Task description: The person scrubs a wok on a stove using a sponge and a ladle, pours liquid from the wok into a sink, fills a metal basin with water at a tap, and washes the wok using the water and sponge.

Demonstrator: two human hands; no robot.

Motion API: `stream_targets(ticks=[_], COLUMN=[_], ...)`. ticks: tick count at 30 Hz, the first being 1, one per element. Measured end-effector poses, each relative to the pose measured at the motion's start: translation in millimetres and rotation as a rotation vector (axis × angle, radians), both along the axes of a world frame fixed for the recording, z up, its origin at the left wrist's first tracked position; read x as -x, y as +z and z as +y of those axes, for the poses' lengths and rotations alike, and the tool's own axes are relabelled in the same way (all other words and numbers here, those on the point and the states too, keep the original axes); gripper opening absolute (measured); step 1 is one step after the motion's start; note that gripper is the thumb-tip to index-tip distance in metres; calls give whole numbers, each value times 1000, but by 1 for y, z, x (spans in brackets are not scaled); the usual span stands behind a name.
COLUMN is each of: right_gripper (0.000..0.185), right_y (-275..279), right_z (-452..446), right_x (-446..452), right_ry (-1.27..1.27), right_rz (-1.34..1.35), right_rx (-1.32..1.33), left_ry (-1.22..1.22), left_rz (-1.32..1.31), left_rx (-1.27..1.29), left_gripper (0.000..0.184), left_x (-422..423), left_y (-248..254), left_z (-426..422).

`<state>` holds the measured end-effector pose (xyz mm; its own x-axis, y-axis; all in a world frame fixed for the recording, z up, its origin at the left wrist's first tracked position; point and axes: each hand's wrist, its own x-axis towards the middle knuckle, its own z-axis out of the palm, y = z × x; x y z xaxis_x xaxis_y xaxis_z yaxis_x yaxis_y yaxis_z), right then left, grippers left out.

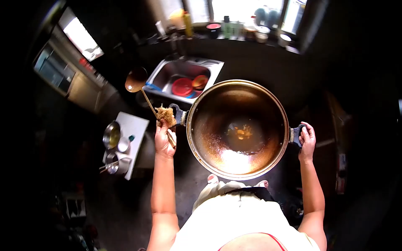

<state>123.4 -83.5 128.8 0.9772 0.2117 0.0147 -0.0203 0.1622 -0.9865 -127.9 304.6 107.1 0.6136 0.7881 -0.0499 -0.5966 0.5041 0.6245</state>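
Note:
A large brown wok (217, 113) with a light rim is held out in front of my body, with a little murky liquid and some orange food scraps (243, 132) at its bottom. On its left side, my left hand (164, 140) is closed around the handle of a ladle (136, 79) and a tan scrubbing pad (166, 115), right beside the wok's left handle (179, 113). Whether the fingers also grip that handle is hard to see. My right hand (307, 140) is wrapped around the wok's dark right handle (297, 134).
Beyond the wok is a metal sink (215, 67) holding red dishes (182, 87). A white board (140, 127) at the left carries metal pots (112, 135) and a white cup (124, 144). Bottles and tubs line the windowsill (197, 42).

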Motion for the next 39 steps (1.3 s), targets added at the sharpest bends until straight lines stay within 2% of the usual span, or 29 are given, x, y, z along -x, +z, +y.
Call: stream_targets(ticks=[8, 13, 16, 19, 24, 25, 28, 29, 32, 37, 39], right_gripper=[19, 18, 18, 19, 21, 22, 22, 23, 23, 25, 25], right_y=[-9, -21, -24, -22, 17, 18, 38, 40, 48, 44, 37], right_z=[184, 270, 324, 376, 458, 460, 482, 487, 492, 502, 499], right_x=[48, 56, 47, 42, 3, 16, 5, -4, -5, -11, 3], right_ry=[192, 326, 404, 479, 601, 622, 690, 721, 679, 569, 505], right_rz=[-72, -103, -114, -160, -175, -225, -208, -182, -216, -279, -301], right_rx=[-83, -105, -123, -156, -167, -226, -232, -243, -223, -148, -147], left_ry=[263, 445, 579, 670, 836, 832, 884, 788, 754, 662, 644], left_rz=[28, 26, 45, 46, 151, 108, 109, 74, 57, 35, 52], left_rx=[-117, -128, -78, -82, 22, 25, 99, 111, 140, 162, 106], left_gripper=[42, 38, 36, 36, 30, 29, 29, 37, 37, 36, 30], left_x=[124, 171, 177, 191, 171, 182, 166, 173, 168, 142, 142], left_y=[4, 1, 14, 0, 9, -11, -11, -27, -51, -38, -38], left_z=[102, 139, 156, 181, 221, 224, 229, 236, 262, 305, 320])
